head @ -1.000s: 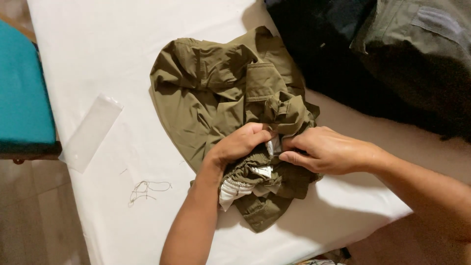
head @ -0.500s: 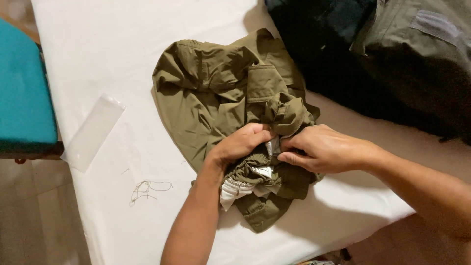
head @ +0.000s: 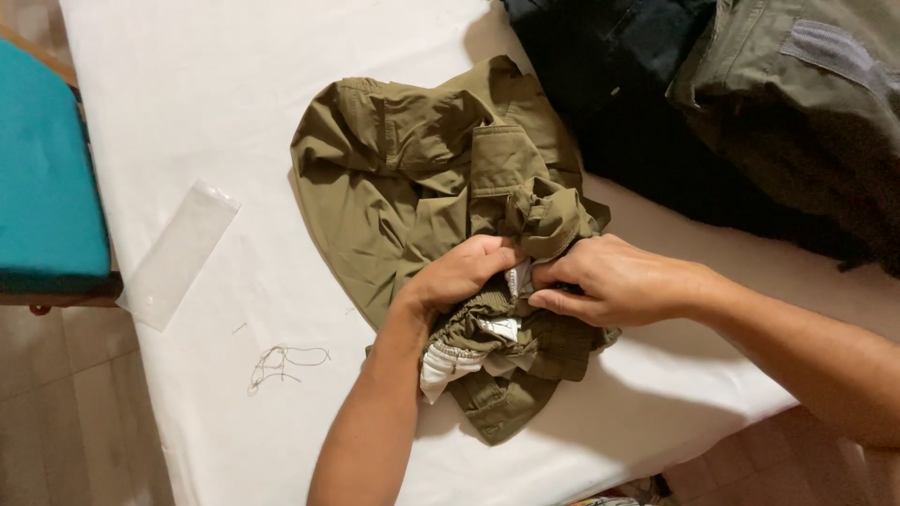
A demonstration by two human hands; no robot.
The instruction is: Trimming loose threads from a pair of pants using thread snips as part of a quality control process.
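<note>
A crumpled olive-green garment (head: 412, 178) lies on a white-covered table (head: 216, 84). My left hand (head: 464, 272) grips a bunched fold of it near its lower part, where a white lining and an elastic band (head: 450, 361) show. My right hand (head: 614, 281) pinches the same cloth from the right, its fingertips meeting the left hand's at a small white label (head: 517, 278). Both hands press the fabric together just below a folded flap (head: 548, 220).
Dark black clothing (head: 637, 103) and a grey-green garment (head: 806, 103) are piled at the table's back right. A clear plastic sleeve (head: 178, 253) and a tangle of loose thread (head: 281, 361) lie to the left. A teal cushioned seat (head: 42, 178) stands beyond the left edge, over tiled floor.
Both hands stay on the same bunched spot; the fingers have shifted only slightly. The garment has not moved on the table.
</note>
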